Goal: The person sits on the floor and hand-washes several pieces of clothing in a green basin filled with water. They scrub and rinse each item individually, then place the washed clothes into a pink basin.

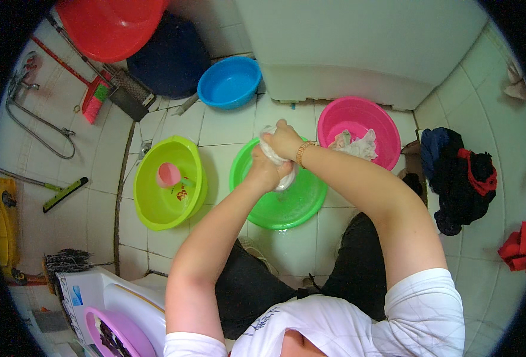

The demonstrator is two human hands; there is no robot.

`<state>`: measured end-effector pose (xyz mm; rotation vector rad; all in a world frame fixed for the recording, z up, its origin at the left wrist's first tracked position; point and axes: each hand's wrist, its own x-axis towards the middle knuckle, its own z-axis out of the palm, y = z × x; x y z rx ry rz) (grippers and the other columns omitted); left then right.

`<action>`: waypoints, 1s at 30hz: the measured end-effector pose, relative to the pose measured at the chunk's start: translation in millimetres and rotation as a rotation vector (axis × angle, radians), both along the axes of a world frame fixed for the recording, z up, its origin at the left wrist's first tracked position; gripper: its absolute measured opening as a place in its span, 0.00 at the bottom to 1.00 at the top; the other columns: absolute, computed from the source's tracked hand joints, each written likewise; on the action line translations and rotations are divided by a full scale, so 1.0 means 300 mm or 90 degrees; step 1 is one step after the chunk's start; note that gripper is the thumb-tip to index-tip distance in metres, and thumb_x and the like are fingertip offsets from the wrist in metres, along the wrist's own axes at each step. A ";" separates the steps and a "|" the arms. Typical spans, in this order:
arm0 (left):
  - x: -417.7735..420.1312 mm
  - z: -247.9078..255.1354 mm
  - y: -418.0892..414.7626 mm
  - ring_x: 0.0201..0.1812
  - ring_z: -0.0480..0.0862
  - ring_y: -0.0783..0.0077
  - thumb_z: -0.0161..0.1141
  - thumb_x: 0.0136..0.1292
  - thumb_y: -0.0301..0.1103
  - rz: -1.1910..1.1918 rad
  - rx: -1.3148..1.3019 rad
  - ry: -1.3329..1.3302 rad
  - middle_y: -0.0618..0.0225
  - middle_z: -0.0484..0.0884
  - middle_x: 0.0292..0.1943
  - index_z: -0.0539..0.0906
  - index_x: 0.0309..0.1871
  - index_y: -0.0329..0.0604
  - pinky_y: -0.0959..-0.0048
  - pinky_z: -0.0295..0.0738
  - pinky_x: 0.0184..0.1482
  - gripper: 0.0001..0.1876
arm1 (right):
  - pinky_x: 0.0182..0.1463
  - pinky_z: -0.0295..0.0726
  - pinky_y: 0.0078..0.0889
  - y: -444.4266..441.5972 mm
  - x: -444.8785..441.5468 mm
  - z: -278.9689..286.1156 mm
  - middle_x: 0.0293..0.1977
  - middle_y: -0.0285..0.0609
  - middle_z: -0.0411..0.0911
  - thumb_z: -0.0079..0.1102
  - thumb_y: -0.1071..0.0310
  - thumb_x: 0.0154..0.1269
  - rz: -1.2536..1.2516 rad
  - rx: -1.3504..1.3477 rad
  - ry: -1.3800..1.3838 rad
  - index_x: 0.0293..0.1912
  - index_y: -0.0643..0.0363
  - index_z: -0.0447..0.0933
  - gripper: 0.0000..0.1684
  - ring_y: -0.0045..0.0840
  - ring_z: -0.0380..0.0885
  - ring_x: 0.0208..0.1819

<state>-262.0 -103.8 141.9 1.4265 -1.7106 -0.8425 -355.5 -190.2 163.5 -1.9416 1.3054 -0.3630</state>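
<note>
A bunched, twisted white cloth [272,151] is gripped by both hands above a bright green plastic basin [285,214]. My left hand [264,168] closes around its lower part, and a short end hangs out beneath. Higher up, my right hand [286,138] clutches the same cloth; a bracelet [304,153] circles that wrist. Fingers and arms cover part of the cloth and the far side of the basin. Just beyond my right forearm stands a pink basin [356,109] with light-coloured cloths [360,145] inside, partly hidden by that arm.
Left on the tiled floor stands a lime-green basin [144,192] holding a pink dipper [169,175]. A blue basin [229,82] sits near a large white appliance [361,44]. Dark clothes [457,183] are heaped at right. A broom [95,98] and dustpan [127,102] lean at the left wall.
</note>
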 end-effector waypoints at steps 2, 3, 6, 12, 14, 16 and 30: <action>-0.019 0.027 -0.015 0.55 0.78 0.56 0.62 0.56 0.47 0.146 0.118 -0.038 0.54 0.77 0.54 0.69 0.59 0.36 0.62 0.74 0.55 0.32 | 0.52 0.75 0.40 -0.024 -0.031 -0.018 0.52 0.59 0.72 0.55 0.59 0.62 -0.083 0.117 -0.146 0.59 0.65 0.59 0.31 0.43 0.76 0.49; -0.008 0.048 -0.013 0.55 0.78 0.57 0.60 0.58 0.48 0.229 0.179 -0.062 0.55 0.77 0.54 0.69 0.60 0.38 0.62 0.74 0.55 0.31 | 0.53 0.75 0.40 -0.044 -0.028 0.014 0.55 0.58 0.69 0.55 0.61 0.62 -0.047 0.179 -0.221 0.61 0.64 0.55 0.33 0.42 0.74 0.51; 0.153 0.100 0.008 0.54 0.79 0.58 0.59 0.57 0.51 0.114 0.264 0.530 0.58 0.76 0.56 0.67 0.63 0.41 0.62 0.75 0.55 0.34 | 0.56 0.73 0.40 -0.072 -0.057 0.143 0.60 0.55 0.63 0.54 0.65 0.62 0.059 0.351 -0.514 0.65 0.61 0.50 0.36 0.38 0.71 0.55; 0.102 0.249 0.021 0.48 0.77 0.55 0.43 0.63 0.59 -0.167 0.373 1.088 0.67 0.76 0.57 0.68 0.64 0.54 0.62 0.76 0.48 0.31 | 0.60 0.71 0.45 -0.092 -0.130 0.152 0.57 0.45 0.70 0.58 0.46 0.63 0.113 0.512 -0.665 0.68 0.53 0.52 0.42 0.34 0.73 0.55; 0.066 0.248 0.031 0.42 0.75 0.54 0.42 0.62 0.63 -0.207 0.464 1.186 0.71 0.77 0.55 0.70 0.63 0.64 0.63 0.76 0.40 0.29 | 0.62 0.70 0.44 -0.050 -0.113 0.179 0.56 0.45 0.72 0.57 0.36 0.59 0.257 0.670 -0.766 0.68 0.53 0.57 0.46 0.33 0.73 0.56; 0.035 0.218 0.055 0.41 0.75 0.56 0.40 0.62 0.64 -0.215 0.500 1.244 0.70 0.77 0.55 0.70 0.62 0.63 0.62 0.77 0.38 0.30 | 0.66 0.65 0.45 -0.042 -0.102 0.205 0.59 0.49 0.70 0.54 0.32 0.58 0.354 0.680 -0.782 0.66 0.56 0.59 0.48 0.36 0.68 0.61; 0.070 0.369 0.117 0.66 0.66 0.51 0.53 0.56 0.70 -0.183 0.344 0.862 0.60 0.61 0.69 0.48 0.74 0.50 0.48 0.64 0.63 0.50 | 0.49 0.78 0.35 -0.071 -0.140 0.278 0.37 0.41 0.79 0.56 0.51 0.63 0.259 0.540 -0.728 0.40 0.58 0.75 0.19 0.27 0.78 0.41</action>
